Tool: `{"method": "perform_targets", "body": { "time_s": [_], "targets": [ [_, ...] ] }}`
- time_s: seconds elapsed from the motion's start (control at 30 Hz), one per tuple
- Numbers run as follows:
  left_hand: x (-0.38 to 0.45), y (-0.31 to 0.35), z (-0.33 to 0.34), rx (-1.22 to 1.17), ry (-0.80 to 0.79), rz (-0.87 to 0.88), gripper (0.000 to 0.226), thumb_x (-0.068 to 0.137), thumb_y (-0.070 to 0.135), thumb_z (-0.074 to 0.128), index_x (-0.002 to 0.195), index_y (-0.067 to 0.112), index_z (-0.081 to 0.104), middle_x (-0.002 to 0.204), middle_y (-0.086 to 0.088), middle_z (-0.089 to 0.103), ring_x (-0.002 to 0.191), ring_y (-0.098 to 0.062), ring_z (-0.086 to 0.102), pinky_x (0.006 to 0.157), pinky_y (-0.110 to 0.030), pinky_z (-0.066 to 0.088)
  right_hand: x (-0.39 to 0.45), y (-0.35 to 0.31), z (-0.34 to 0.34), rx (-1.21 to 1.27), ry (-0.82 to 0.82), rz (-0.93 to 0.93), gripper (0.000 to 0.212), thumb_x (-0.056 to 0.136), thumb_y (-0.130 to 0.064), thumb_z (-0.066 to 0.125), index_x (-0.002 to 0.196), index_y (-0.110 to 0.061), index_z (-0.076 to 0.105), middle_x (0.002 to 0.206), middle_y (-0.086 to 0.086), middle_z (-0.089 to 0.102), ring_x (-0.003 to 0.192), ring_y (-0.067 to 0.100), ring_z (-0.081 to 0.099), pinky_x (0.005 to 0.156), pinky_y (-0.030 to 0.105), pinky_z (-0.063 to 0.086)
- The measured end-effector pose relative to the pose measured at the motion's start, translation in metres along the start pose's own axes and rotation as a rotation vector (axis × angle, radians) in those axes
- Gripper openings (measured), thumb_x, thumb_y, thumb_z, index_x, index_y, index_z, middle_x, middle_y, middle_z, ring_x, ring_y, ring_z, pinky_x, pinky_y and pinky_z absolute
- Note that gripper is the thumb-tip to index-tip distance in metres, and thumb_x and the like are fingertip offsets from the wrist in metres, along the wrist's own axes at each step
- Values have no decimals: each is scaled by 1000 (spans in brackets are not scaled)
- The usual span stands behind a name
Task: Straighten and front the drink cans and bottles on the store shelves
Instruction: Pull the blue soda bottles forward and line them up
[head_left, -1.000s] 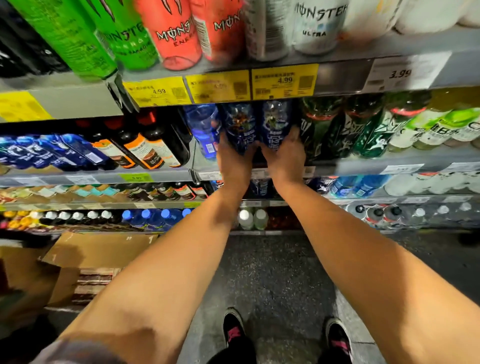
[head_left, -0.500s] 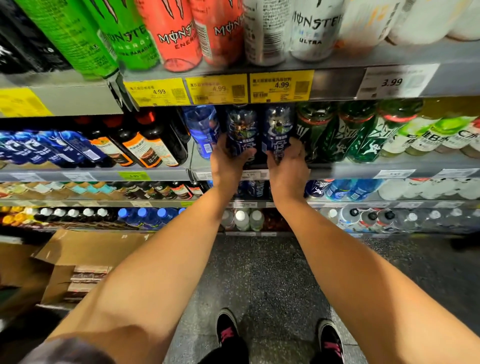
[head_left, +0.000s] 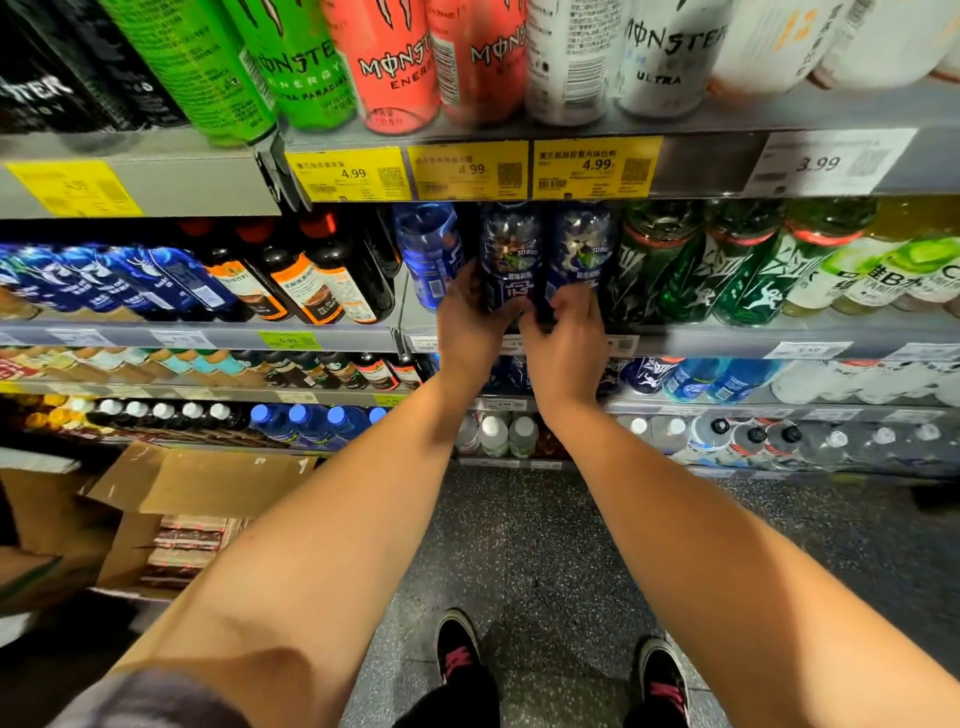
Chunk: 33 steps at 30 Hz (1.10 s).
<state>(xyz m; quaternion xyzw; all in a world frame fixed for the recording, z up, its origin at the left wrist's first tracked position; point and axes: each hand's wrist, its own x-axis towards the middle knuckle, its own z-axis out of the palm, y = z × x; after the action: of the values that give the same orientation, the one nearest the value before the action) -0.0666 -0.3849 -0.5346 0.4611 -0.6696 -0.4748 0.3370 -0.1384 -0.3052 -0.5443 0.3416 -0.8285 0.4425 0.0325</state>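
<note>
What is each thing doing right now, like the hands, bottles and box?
Left hand: gripping left dark blue bottle.
Right hand: gripping right dark blue bottle.
Green bottles: standing in a row, untouched.
Monster cans: upright on the top shelf.
Cardboard box: flaps open, on the floor.

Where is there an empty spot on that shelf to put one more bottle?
On the upper shelf, a little bare front runs before the white cans. Lower down, a narrow gap sits between the light blue bottle and the dark bottle the left hand holds. Elsewhere bottles stand packed side by side.
</note>
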Motion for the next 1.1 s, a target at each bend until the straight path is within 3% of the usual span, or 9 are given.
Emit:
{"method": "perform_targets", "body": {
  "time_s": [0.13, 0.23, 0.33, 0.47, 0.63, 0.77, 0.9, 0.97, 1.1],
  "targets": [
    [-8, -13, -21, -35, 218, -30, 27, 81, -6, 66, 104, 8, 65, 91, 2, 67, 80, 3, 65, 67, -13, 48, -10, -20, 10, 76, 4, -7, 31, 85, -27, 70, 101, -5, 56, 99, 9, 60, 90, 26, 59, 66, 36, 50],
    [0, -21, -34, -16, 368, -33, 34, 82, 2, 73, 112, -1, 56, 104, -12, 58, 81, 4, 57, 70, -6, 42, -10, -33, 20, 91, -2, 90, 52, 88, -35, 69, 125, -4, 49, 121, 10, 56, 109, 26, 59, 81, 38, 54],
    [20, -18, -36, -70, 316, -50, 60, 74, 10, 84, 119, 0, 45, 110, -12, 60, 90, -12, 60, 75, -11, 45, -8, -36, 26, 50, -19, 116, 67, 89, -38, 68, 138, -5, 39, 133, 12, 55, 117, 28, 59, 84, 36, 55],
    [39, -16, -38, 86, 255, -19, 73, 65, 18, 90, 122, 0, 48, 109, -1, 56, 96, -7, 50, 71, 2, 34, -6, -34, 31, 12, -9, 138, 69, 89, -42, 68, 139, -10, 34, 131, 10, 59, 110, 26, 64, 74, 35, 59],
    [52, -21, -50, 107, 201, -76, 59, 59, 19, 89, 108, 10, 58, 97, 3, 66, 85, -14, 63, 70, -21, 46, -4, -37, 33, 62, 40, 190, 60, 89, -38, 69, 133, -10, 41, 123, 7, 61, 103, 24, 66, 69, 25, 51],
    [51, -26, -61, 130, 83, -106, 61, 49, 30, 88, 101, 15, 59, 106, -6, 68, 93, -20, 67, 80, -37, 57, -3, -36, 33, 26, 46, 189, 58, 88, -40, 68, 131, -11, 42, 117, 7, 64, 95, 27, 67, 70, 37, 57],
    [45, -23, -65, -116, -11, -145, 70, 56, -5, 86, 114, 13, 51, 103, -2, 68, 90, -13, 67, 79, -30, 56, -2, -36, 31, 24, 53, 192, 57, 86, -38, 71, 128, -9, 45, 114, 7, 67, 90, 27, 68, 70, 42, 57],
    [44, -25, -68, -286, -66, -195, 70, 56, -16, 81, 114, 7, 50, 103, -7, 70, 93, -20, 67, 83, -37, 55, -1, -36, 29, 29, 45, 191, 56, 87, -37, 72, 128, -9, 47, 114, 8, 67, 93, 27, 68, 72, 41, 57],
    [43, -30, -71, -475, -80, -316, 50, 63, -22, 71, 105, 4, 60, 92, 3, 74, 95, -24, 65, 94, -52, 50, -1, -36, 24, 54, 32, 220, 50, 87, -34, 73, 123, -6, 53, 114, 10, 67, 97, 28, 67, 73, 36, 56]
  ]
}}
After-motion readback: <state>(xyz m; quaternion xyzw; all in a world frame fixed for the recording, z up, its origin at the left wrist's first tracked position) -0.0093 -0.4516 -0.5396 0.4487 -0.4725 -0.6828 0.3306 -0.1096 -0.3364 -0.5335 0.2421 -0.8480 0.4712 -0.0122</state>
